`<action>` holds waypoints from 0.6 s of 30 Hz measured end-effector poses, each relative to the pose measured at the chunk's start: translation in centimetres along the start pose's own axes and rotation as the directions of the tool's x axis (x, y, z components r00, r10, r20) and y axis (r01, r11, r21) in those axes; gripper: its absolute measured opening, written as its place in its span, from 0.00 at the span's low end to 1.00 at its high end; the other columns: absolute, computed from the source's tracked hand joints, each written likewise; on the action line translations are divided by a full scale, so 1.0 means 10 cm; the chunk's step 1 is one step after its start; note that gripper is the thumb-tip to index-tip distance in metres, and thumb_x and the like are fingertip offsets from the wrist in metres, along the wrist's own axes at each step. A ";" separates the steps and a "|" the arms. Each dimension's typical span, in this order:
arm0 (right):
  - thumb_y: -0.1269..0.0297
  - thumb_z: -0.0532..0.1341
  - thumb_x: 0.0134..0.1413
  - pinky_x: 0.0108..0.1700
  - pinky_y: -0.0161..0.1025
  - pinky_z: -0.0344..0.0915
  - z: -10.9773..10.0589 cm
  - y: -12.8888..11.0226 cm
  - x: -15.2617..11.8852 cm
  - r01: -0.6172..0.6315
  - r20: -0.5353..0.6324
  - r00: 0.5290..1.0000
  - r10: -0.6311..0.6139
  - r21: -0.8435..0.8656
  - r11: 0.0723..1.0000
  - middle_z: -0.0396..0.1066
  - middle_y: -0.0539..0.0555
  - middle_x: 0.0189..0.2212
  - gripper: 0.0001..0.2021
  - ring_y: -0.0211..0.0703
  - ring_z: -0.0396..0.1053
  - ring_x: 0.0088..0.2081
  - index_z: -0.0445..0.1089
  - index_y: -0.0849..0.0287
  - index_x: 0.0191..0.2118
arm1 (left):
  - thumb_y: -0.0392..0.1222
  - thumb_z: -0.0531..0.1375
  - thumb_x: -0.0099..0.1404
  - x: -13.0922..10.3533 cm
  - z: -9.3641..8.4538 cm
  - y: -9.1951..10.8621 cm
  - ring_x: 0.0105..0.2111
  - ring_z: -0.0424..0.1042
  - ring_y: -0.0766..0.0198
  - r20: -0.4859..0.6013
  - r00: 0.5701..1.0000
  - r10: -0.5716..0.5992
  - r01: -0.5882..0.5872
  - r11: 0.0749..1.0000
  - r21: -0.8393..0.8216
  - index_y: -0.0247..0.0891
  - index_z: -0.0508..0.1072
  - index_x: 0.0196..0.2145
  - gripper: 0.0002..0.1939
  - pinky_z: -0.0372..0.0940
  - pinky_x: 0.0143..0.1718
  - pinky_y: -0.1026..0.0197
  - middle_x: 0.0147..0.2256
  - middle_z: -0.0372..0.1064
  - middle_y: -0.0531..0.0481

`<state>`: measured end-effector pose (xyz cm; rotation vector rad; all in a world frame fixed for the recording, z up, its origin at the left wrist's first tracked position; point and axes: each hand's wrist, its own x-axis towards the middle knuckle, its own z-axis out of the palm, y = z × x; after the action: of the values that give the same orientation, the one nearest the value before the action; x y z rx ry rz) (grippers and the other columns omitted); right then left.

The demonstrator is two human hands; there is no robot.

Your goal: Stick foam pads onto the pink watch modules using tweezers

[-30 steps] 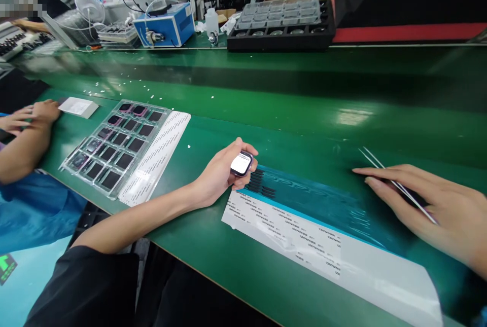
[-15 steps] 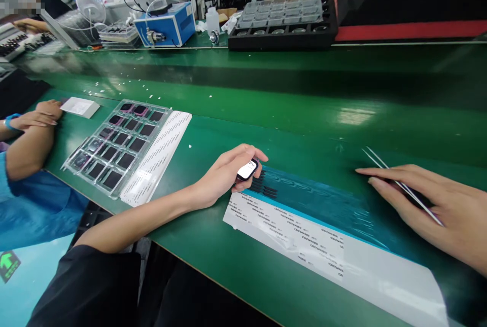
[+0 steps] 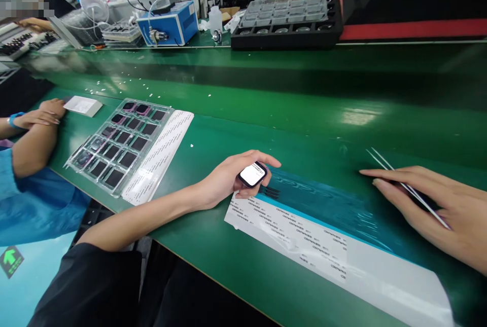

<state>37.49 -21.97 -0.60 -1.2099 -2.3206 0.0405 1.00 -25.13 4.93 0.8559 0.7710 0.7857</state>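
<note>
In my left hand (image 3: 224,179) sits a small smartwatch body (image 3: 252,174) without a strap, its white screen lit and facing up. The thumb and fingers curl around its edges, with the index finger stretched past it. Under and beside that hand lies a blue film strip (image 3: 319,195) with dark marks at its left end. Along its front edge runs a white label sheet (image 3: 289,235) printed with repeated black text. My right hand (image 3: 437,200) pinches a pair of thin metal tweezers (image 3: 413,192), tips apart and pointing up-left, above the green table.
A clear tray (image 3: 125,139) of dark square screens stands at left, beside another printed label sheet (image 3: 160,157). A white box (image 3: 82,106) lies near a co-worker's folded arms (image 3: 36,119). Behind are a blue machine (image 3: 167,23) and a black tray (image 3: 285,35).
My left hand has turned the watch so its screen faces me more fully, and its index finger reaches further right. The right hand with the tweezers has barely moved.
</note>
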 end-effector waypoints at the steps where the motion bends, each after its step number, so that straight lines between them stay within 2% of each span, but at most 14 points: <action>1: 0.47 0.56 0.72 0.25 0.39 0.69 0.00 0.00 0.00 0.004 0.005 1.000 -0.004 -0.003 1.000 0.82 0.51 0.43 0.17 0.46 0.79 0.33 0.80 0.46 0.50 | 0.47 0.55 0.74 0.01 -0.01 0.00 0.20 0.56 0.70 -0.004 1.000 0.000 0.000 1.000 -0.010 0.35 0.74 0.46 0.14 0.47 0.22 0.61 0.32 0.66 0.51; 3: 0.48 0.56 0.72 0.24 0.39 0.68 0.01 0.00 0.00 0.003 0.007 1.000 -0.003 -0.003 1.000 0.82 0.51 0.44 0.16 0.46 0.79 0.34 0.79 0.46 0.50 | 0.40 0.59 0.67 0.01 -0.02 0.01 0.21 0.59 0.70 0.011 1.000 -0.008 0.008 0.999 -0.033 0.36 0.74 0.48 0.13 0.50 0.23 0.61 0.34 0.69 0.50; 5: 0.49 0.56 0.73 0.25 0.37 0.68 0.00 0.00 0.00 0.012 -0.001 1.000 -0.012 -0.002 1.000 0.82 0.50 0.44 0.16 0.45 0.78 0.34 0.79 0.46 0.50 | 0.34 0.62 0.60 0.01 -0.02 0.02 0.23 0.61 0.70 0.049 0.999 -0.012 0.015 0.998 -0.063 0.37 0.73 0.49 0.18 0.54 0.26 0.60 0.37 0.71 0.49; 6: 0.49 0.56 0.73 0.24 0.37 0.68 0.00 -0.01 0.00 0.019 -0.006 1.000 -0.019 -0.003 1.000 0.81 0.50 0.44 0.15 0.44 0.78 0.34 0.79 0.46 0.50 | 0.33 0.62 0.60 0.01 -0.02 0.02 0.23 0.62 0.70 0.069 0.998 -0.015 0.020 0.997 -0.070 0.37 0.73 0.50 0.19 0.55 0.27 0.60 0.38 0.72 0.48; 9: 0.50 0.56 0.73 0.24 0.36 0.68 -0.01 -0.02 0.00 0.039 0.004 0.999 -0.039 -0.010 0.999 0.81 0.50 0.43 0.15 0.43 0.78 0.34 0.78 0.47 0.51 | 0.41 0.62 0.69 0.01 0.00 0.01 0.23 0.60 0.70 0.080 0.997 -0.022 0.026 0.998 -0.060 0.35 0.74 0.48 0.11 0.55 0.27 0.61 0.36 0.73 0.47; 11: 0.50 0.56 0.74 0.23 0.36 0.67 -0.02 -0.03 0.01 0.047 0.007 0.999 -0.046 -0.017 0.999 0.81 0.50 0.43 0.15 0.44 0.78 0.34 0.78 0.47 0.51 | 0.48 0.59 0.74 0.02 0.01 0.01 0.20 0.55 0.71 0.054 0.997 -0.046 0.049 0.998 -0.047 0.35 0.74 0.47 0.13 0.49 0.23 0.62 0.33 0.71 0.49; 13: 0.50 0.56 0.74 0.23 0.36 0.67 -0.02 -0.03 0.01 0.046 0.000 0.999 -0.046 -0.015 0.999 0.81 0.50 0.43 0.15 0.44 0.78 0.34 0.78 0.47 0.50 | 0.51 0.56 0.76 0.02 0.01 0.01 0.18 0.49 0.72 0.011 0.996 -0.085 0.085 0.996 -0.026 0.36 0.73 0.48 0.15 0.41 0.20 0.63 0.31 0.69 0.51; 15: 0.49 0.56 0.74 0.23 0.36 0.67 -0.02 -0.04 0.02 0.047 -0.002 0.999 -0.047 -0.002 0.999 0.81 0.50 0.43 0.16 0.44 0.79 0.34 0.78 0.47 0.50 | 0.50 0.54 0.78 0.01 0.01 0.03 0.18 0.47 0.72 -0.028 0.993 -0.118 0.118 0.993 0.014 0.38 0.71 0.51 0.14 0.37 0.20 0.62 0.32 0.70 0.50; 18: 0.49 0.56 0.73 0.24 0.36 0.67 -0.02 -0.03 0.02 0.035 -0.006 0.999 -0.035 0.019 0.999 0.82 0.51 0.43 0.16 0.44 0.78 0.34 0.79 0.48 0.50 | 0.40 0.56 0.74 -0.03 0.02 0.09 0.20 0.51 0.72 -0.049 0.991 -0.121 0.124 0.990 0.068 0.40 0.67 0.55 0.14 0.38 0.21 0.62 0.37 0.72 0.49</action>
<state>37.26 -22.09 -0.28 -1.1580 -2.3312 0.0464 0.77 -25.06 5.91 0.8479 0.8867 0.6735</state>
